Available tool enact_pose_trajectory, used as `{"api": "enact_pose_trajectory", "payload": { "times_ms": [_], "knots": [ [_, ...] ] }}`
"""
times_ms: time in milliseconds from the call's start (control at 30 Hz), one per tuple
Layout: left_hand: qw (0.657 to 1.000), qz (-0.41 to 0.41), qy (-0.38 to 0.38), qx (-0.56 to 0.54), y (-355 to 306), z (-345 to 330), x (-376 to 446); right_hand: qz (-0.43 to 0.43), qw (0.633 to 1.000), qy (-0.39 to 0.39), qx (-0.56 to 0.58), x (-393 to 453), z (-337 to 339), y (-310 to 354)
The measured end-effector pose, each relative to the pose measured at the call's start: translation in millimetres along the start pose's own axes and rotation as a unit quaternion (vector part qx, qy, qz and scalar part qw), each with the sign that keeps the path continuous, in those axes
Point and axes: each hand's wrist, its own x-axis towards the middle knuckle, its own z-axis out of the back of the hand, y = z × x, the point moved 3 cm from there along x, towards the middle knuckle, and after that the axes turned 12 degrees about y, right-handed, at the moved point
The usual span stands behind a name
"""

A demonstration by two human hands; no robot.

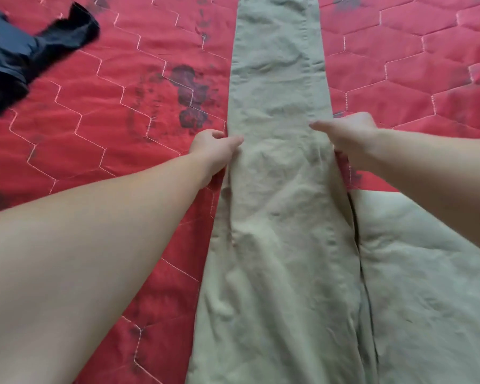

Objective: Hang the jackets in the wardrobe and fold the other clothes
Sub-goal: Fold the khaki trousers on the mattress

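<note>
A pair of pale khaki trousers [277, 167] lies stretched lengthwise down the middle of the red quilted bedspread [100, 117], one leg laid over the other, running out of view at the top. My left hand [215, 146] pinches the left edge of the leg, thumb on top of the cloth. My right hand [347, 134] grips the right edge at about the same height, thumb lying across the fabric and fingers curled under the edge. The wider seat part [416, 286] spreads out at the lower right.
A dark navy and black garment [20, 54] lies crumpled at the upper left of the bed. The bedspread has a stitched hexagon pattern with dark floral prints on both sides of the trousers.
</note>
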Motion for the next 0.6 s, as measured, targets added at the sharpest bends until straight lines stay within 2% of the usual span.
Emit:
{"api": "enact_pose_trajectory", "payload": {
  "times_ms": [200, 300, 433, 533, 600],
  "knots": [
    [0.999, 0.000, 0.037, -0.027, 0.2, 6.6, 8.0, 0.005, 0.996, 0.020, 0.081, 22.9, 3.6, 41.8],
    [1.000, 0.004, -0.028, -0.013, 7.9, 1.3, 3.5, 0.031, 0.992, -0.008, 0.125, 22.8, 13.6, 54.0],
    [0.999, 0.013, -0.040, 0.000, 3.8, -11.8, -2.3, 0.030, 0.988, 0.099, 0.111, 21.1, 9.3, 54.3],
    [0.999, 0.025, -0.037, -0.008, -5.1, -12.9, -5.9, 0.118, 0.980, 0.132, 0.089, 3.2, 7.3, 60.2],
    [0.995, 0.028, -0.066, 0.076, -5.4, -12.7, -10.9, 0.195, 0.970, 0.144, 0.027, -16.2, 6.0, 55.5]
  ]
}}
